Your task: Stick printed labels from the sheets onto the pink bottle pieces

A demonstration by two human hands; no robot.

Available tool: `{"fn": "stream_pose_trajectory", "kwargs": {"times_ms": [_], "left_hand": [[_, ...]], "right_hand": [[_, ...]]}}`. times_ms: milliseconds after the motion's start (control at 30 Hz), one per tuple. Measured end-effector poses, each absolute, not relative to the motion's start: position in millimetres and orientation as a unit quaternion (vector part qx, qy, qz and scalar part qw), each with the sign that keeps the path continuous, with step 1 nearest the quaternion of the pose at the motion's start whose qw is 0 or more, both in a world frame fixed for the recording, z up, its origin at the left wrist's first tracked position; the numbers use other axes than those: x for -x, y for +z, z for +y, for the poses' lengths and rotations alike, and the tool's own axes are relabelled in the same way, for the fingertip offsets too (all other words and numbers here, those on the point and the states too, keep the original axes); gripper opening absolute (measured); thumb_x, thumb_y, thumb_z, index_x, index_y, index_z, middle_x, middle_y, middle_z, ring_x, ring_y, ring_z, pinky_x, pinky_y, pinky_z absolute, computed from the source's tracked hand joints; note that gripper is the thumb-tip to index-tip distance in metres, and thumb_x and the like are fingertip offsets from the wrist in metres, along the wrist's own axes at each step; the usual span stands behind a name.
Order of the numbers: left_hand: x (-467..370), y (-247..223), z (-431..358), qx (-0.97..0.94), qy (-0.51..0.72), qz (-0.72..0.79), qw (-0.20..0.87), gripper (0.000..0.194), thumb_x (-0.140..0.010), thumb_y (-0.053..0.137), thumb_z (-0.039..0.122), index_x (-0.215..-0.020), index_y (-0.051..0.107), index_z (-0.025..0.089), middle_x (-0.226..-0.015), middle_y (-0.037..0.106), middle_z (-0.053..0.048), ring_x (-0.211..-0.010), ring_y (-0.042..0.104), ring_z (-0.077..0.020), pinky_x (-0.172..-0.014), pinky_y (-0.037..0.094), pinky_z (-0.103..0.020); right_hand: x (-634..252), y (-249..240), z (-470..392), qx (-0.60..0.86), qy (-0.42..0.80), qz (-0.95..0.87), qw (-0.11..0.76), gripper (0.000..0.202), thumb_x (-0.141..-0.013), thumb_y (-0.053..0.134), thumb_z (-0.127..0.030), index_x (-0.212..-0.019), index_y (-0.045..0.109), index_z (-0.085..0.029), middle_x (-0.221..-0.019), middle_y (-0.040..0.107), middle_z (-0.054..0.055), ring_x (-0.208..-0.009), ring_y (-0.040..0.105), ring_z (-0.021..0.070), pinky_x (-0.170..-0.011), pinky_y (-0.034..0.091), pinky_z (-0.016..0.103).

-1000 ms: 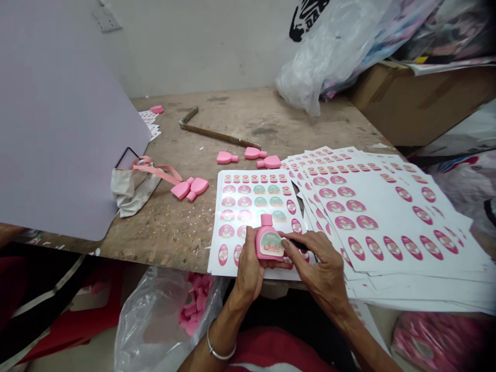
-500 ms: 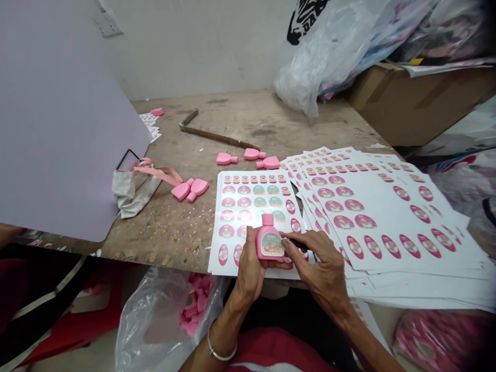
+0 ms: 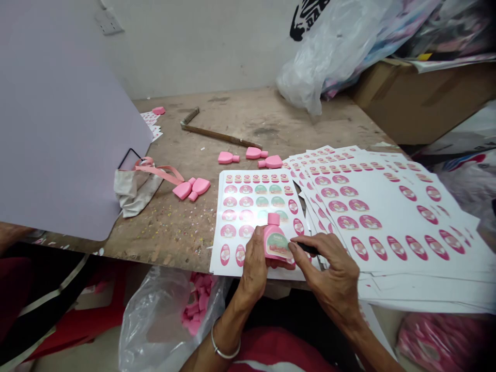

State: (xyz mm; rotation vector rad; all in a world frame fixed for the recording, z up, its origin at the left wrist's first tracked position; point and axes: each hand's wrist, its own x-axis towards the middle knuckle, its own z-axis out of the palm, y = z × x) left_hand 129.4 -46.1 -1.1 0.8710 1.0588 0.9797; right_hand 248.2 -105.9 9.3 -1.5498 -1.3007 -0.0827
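The left hand [image 3: 254, 266] curls its fingers round a bottle [image 3: 273, 231] over the sticker sheet [image 3: 237, 219], while the right hand's [image 3: 334, 268] fingers close on a black tool [image 3: 309, 248] beside its label [image 3: 278, 244].

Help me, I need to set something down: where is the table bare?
Barest: tabletop between the bent stick, wall and far plastic bag. Smaller: between the stick and cloth pouch. Crowded: right, under label sheets; front centre, around the pink bottle.

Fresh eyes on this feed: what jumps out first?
The pink bottle with its green label, low centre in the left hand; the right hand holds a black tool beside it. Then the sticker sheets fanned at right, and the pale panel at upper left.
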Motion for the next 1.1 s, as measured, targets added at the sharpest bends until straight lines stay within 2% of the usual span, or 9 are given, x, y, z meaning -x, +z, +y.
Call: {"fn": "stream_pose_trajectory", "kwargs": {"times_ms": [100,200,267,333,400,467,600,800,1100], "left_hand": [[-131,9,-46,-0.401,0.442,0.492,0.634,0.024,-0.070,0.072,0.025,-0.092,0.068,0.020,-0.126,0.060,-0.010,-0.137,0.033,-0.0275,-0.112,0.031,-0.037],[-135,16,-47,-0.420,0.446,0.486,0.623,0.026,-0.069,0.073,0.029,-0.093,0.067,0.021,-0.120,0.063,-0.010,-0.134,0.037,-0.0286,-0.109,0.035,-0.037],[-138,16,-49,-0.401,0.441,0.477,0.646,0.035,-0.072,0.070,0.041,-0.098,0.065,0.018,-0.117,0.063,-0.012,-0.122,0.051,-0.0312,-0.092,0.050,-0.036],[-140,13,-50,-0.371,0.421,0.449,0.696,0.050,-0.076,0.060,0.057,-0.106,0.061,0.016,-0.108,0.064,-0.014,-0.093,0.066,-0.0304,-0.067,0.057,-0.035],[-142,10,-50,-0.359,0.402,0.418,0.731,0.058,-0.080,0.050,0.065,-0.106,0.059,0.014,-0.091,0.066,-0.011,-0.066,0.068,-0.0247,-0.050,0.053,-0.031],[-143,7,-49,-0.368,0.398,0.403,0.737,0.059,-0.082,0.046,0.066,-0.104,0.059,0.013,-0.077,0.065,-0.008,-0.057,0.066,-0.0203,-0.046,0.049,-0.026],[-140,6,-46,-0.364,0.399,0.404,0.738,0.058,-0.085,0.043,0.064,-0.101,0.060,0.011,-0.068,0.061,-0.005,-0.053,0.062,-0.0164,-0.044,0.043,-0.022],[-137,9,-48,-0.409,0.431,0.424,0.684,0.050,-0.078,0.058,0.061,-0.091,0.066,0.014,-0.087,0.064,-0.008,-0.076,0.063,-0.0183,-0.061,0.052,-0.023],[-138,16,-45,-0.317,0.368,0.319,0.814,0.054,-0.086,0.051,0.055,-0.107,0.058,0.006,-0.084,0.066,-0.012,-0.073,0.065,-0.0217,-0.060,0.058,-0.034]], "right_hand": [[-245,13,-109,0.653,-0.025,-0.530,0.541,0.005,-0.082,0.065,-0.026,-0.085,0.064,-0.023,-0.070,0.060,0.000,-0.066,0.049,0.0139,-0.063,0.041,0.030],[-243,15,-111,0.659,0.027,-0.499,0.562,0.006,-0.082,0.065,-0.029,-0.082,0.065,-0.023,-0.072,0.060,0.000,-0.066,0.052,0.0142,-0.062,0.042,0.030],[-244,15,-111,0.663,0.070,-0.478,0.572,0.008,-0.082,0.065,-0.032,-0.081,0.065,-0.023,-0.073,0.061,0.001,-0.067,0.054,0.0142,-0.060,0.043,0.029],[-247,14,-110,0.666,0.097,-0.471,0.570,0.012,-0.082,0.065,-0.035,-0.082,0.066,-0.023,-0.075,0.062,0.001,-0.068,0.056,0.0144,-0.060,0.044,0.028],[-252,13,-109,0.669,0.103,-0.483,0.556,0.016,-0.083,0.062,-0.038,-0.084,0.067,-0.023,-0.078,0.064,0.002,-0.070,0.057,0.0151,-0.061,0.046,0.028],[-258,14,-107,0.677,0.098,-0.499,0.533,0.022,-0.083,0.060,-0.043,-0.091,0.069,-0.024,-0.082,0.066,0.003,-0.072,0.057,0.0161,-0.065,0.047,0.030],[-266,17,-105,0.688,0.192,-0.473,0.515,0.033,-0.076,0.066,-0.048,-0.098,0.069,-0.023,-0.089,0.068,0.004,-0.077,0.059,0.0165,-0.069,0.047,0.028],[-260,15,-97,0.635,0.375,-0.419,0.529,0.034,-0.073,0.067,-0.052,-0.073,0.064,-0.018,-0.060,0.052,-0.001,-0.054,0.043,0.0098,-0.051,0.038,0.023],[-255,23,-91,0.475,0.577,-0.198,0.634,0.036,-0.065,0.076,-0.047,-0.067,0.054,-0.018,-0.063,0.045,-0.003,-0.058,0.042,0.0098,-0.054,0.040,0.023]]}}
